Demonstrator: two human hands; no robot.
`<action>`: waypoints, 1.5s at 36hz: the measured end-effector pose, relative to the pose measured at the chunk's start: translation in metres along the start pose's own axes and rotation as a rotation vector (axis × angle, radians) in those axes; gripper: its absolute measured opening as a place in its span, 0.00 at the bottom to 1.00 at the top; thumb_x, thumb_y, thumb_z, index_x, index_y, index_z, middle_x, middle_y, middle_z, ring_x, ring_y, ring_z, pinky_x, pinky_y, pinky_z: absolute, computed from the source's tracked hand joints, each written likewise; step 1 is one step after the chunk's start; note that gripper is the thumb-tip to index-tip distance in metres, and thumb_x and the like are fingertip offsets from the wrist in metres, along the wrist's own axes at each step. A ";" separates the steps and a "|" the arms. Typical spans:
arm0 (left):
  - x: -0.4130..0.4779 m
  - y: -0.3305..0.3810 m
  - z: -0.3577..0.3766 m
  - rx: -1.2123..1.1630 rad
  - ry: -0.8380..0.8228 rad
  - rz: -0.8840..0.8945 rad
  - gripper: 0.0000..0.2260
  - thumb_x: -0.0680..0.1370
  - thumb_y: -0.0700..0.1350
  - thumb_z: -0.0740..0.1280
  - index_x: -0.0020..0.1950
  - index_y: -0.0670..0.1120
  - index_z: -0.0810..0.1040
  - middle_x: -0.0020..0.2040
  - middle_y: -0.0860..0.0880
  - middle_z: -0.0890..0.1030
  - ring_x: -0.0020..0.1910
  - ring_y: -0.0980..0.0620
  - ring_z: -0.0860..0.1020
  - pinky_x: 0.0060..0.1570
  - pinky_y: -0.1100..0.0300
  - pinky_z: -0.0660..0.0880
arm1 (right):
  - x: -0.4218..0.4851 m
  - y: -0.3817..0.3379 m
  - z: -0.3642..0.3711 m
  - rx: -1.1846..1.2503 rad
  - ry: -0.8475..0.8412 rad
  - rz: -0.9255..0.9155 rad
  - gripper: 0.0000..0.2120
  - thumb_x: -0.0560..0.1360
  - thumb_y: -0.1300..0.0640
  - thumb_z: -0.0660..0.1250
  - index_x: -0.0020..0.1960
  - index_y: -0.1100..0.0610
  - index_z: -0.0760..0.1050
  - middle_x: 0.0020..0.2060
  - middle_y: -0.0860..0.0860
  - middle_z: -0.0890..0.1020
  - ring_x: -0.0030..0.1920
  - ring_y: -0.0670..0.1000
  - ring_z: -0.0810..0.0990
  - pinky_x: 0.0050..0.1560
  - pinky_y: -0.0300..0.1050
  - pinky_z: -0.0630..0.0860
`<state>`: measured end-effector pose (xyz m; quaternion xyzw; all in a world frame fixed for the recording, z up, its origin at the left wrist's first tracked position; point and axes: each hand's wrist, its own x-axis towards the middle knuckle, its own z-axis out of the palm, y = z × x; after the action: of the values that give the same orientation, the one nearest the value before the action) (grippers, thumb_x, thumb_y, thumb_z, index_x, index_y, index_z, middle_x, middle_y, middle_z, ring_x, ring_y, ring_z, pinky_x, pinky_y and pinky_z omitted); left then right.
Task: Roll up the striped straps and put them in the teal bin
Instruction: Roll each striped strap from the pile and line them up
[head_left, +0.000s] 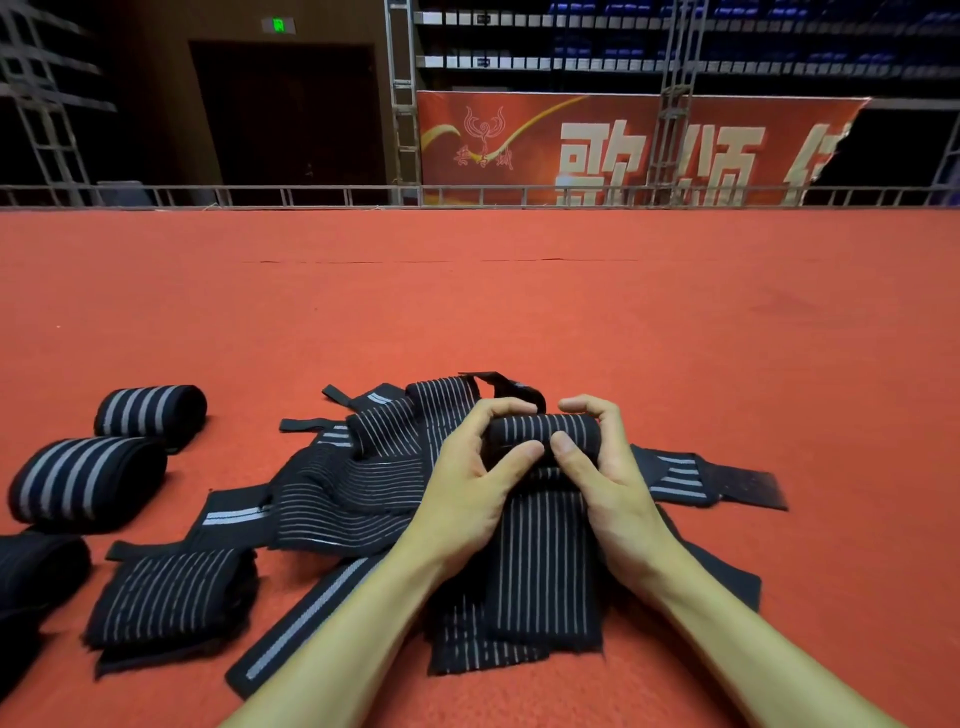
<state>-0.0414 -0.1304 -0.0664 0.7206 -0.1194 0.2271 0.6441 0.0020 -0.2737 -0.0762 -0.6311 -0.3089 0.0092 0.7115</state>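
Two bare forearms come in from the near edge of the red carpet (519, 312). At its far left edge a dark bundle (36, 571) is cut off by the frame; whether it is rolled I cannot tell. Beyond it lie two finished rolls, the near roll (88, 480) and the far roll (150, 415), each black with broad grey stripes, close together but apart. Just right of the bundle sits a folded strap (166, 597) with fine pale lines. Beside that a long strap (306, 618) lies flat, one grey band down its middle.

In the centre a loose pile (363, 483) of black striped straps overlaps too much to count. On its right side the left hand (467, 483) and right hand (608, 467) each curl thumb and fingers round the rolled end (545, 434) of the held strap (545, 571), thumbs nearly meeting on the near side. Its flat part runs back toward the near edge, between the wrists. Right of the hands an end strap (691, 480) finishes in a plain dark tab.

Past the carpet's far edge a green sign (279, 24) glows above a dark doorway, too small to read. A red banner (519, 140) carries large pale characters, 歌颂, and a third cut by its torn right edge.
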 end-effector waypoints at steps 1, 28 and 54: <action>0.000 0.000 -0.001 0.015 0.006 0.018 0.12 0.75 0.42 0.69 0.55 0.57 0.79 0.49 0.53 0.83 0.49 0.56 0.80 0.53 0.61 0.75 | 0.000 0.000 0.001 -0.005 0.002 0.005 0.18 0.70 0.38 0.68 0.58 0.39 0.71 0.55 0.55 0.80 0.55 0.55 0.81 0.57 0.56 0.78; 0.000 0.002 -0.004 -0.061 0.004 0.002 0.17 0.72 0.33 0.70 0.56 0.50 0.77 0.50 0.55 0.83 0.52 0.56 0.81 0.53 0.60 0.77 | 0.001 -0.005 0.001 0.147 0.021 0.032 0.20 0.67 0.44 0.72 0.57 0.41 0.72 0.46 0.53 0.82 0.47 0.53 0.83 0.47 0.49 0.80; -0.003 0.003 -0.006 -0.077 -0.027 -0.049 0.17 0.73 0.24 0.67 0.57 0.40 0.76 0.47 0.55 0.83 0.48 0.65 0.79 0.47 0.69 0.76 | 0.002 0.000 0.001 0.061 0.083 -0.004 0.21 0.69 0.38 0.74 0.58 0.43 0.73 0.52 0.59 0.81 0.54 0.63 0.81 0.57 0.66 0.77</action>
<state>-0.0461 -0.1255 -0.0651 0.7010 -0.1193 0.1968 0.6750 0.0033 -0.2718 -0.0750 -0.6083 -0.2798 -0.0088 0.7427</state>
